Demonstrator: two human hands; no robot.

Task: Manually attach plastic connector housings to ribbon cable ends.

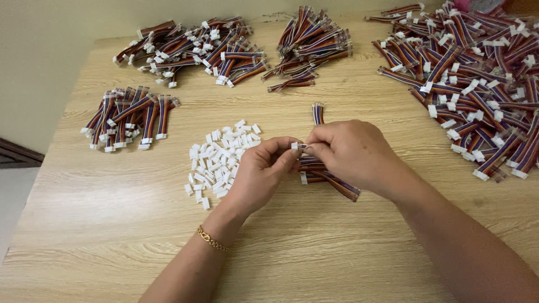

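Note:
My left hand (263, 171) pinches a small white plastic connector (295, 145) between thumb and forefinger. My right hand (352, 151) meets it there, fingers closed on the end of a short multicoloured ribbon cable whose tip touches the connector. The rest of that cable is hidden under my right hand. Beneath both hands lie a few more ribbon cables (331, 182), one with a white connector on its end. A heap of loose white connectors (220, 159) sits just left of my left hand.
Piles of ribbon cables lie on the wooden table (112, 224): a small pile (130, 118) at left, two piles at the back (196, 47) (309, 45), and a big pile (477, 84) at right. One single cable (318, 113) lies beyond my hands. The table's left edge borders a wall.

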